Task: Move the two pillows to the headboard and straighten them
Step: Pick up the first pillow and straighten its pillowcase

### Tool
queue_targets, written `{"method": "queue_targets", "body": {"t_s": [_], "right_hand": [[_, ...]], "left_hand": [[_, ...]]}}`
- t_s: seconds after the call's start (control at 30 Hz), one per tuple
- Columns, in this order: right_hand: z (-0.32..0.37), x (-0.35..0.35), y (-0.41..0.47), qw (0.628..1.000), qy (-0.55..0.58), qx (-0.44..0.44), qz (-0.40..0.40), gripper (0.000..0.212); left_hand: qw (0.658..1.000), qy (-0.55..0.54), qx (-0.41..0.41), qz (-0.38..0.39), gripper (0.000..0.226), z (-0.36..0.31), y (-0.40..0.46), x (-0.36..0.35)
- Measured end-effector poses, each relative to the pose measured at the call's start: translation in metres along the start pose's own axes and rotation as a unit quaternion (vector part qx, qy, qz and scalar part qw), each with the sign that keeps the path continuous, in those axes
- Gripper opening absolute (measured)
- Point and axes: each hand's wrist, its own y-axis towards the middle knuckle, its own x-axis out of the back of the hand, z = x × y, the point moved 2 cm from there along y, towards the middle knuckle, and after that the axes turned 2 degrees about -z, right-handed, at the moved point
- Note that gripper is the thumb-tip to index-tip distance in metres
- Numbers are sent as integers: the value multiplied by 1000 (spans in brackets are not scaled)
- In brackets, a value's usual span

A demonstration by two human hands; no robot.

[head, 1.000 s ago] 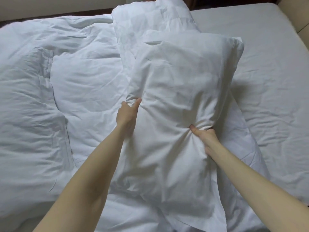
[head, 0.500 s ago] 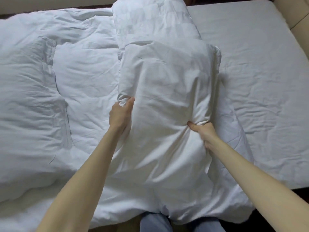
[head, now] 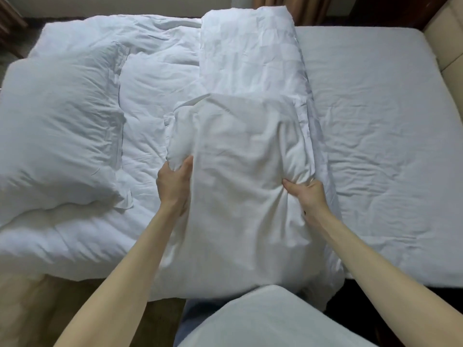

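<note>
Two hands hold one pillow. The left hand (head: 175,181) clamps the left long edge of the plain white fabric pillow (head: 240,171), thumb over the top and fingers tucked beneath, and the right hand (head: 307,194) bunches the right long edge in a closed fist. The pillow's long axis runs straight away from the person, its near end hanging over the bed's edge against their body and its far end overlapping the second pillow, a white one with a faint woven check (head: 253,53), which lies farther across the bed on much the same line. Both pillows rest partly on the crumpled white duvet (head: 75,121) heaped over the left half of the bed; the bare white fitted sheet (head: 375,108) covers the right half.

The cream padded headboard (head: 448,33) shows at the right edge of the view, so it lies to the person's right, well apart from both pillows and across the open sheet. The right hand is the nearer to it. As I judge it, the pillow has to be carried rightward, with the left hand travelling farther; whether it needs turning depends on how the headboard's edge runs, which is not clear here.

No brand, label or writing can be read on any fabric.
</note>
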Motion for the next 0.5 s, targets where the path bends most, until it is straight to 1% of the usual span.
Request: {"method": "queue_targets", "body": {"t_s": [0.1, 0.2, 0.3, 0.4, 0.5], "right_hand": [[35, 34, -18, 1000, -1, 23, 19, 30], [56, 61, -36, 999, 13, 26, 34, 32], [66, 78, -54, 998, 48, 24, 38, 33], [70, 86, -66, 997, 72, 26, 17, 32], [73, 87, -73, 996, 76, 35, -3, 28]], "left_hand": [[999, -47, -17, -3, 46, -5, -36, -3], [995, -98, -6, 13, 44, -2, -60, -8], [992, -120, -10, 27, 40, -9, -68, -11], [990, -126, -33, 48, 39, -19, -70, -16], [988, -129, -39, 76, 37, -21, -71, -22]]}}
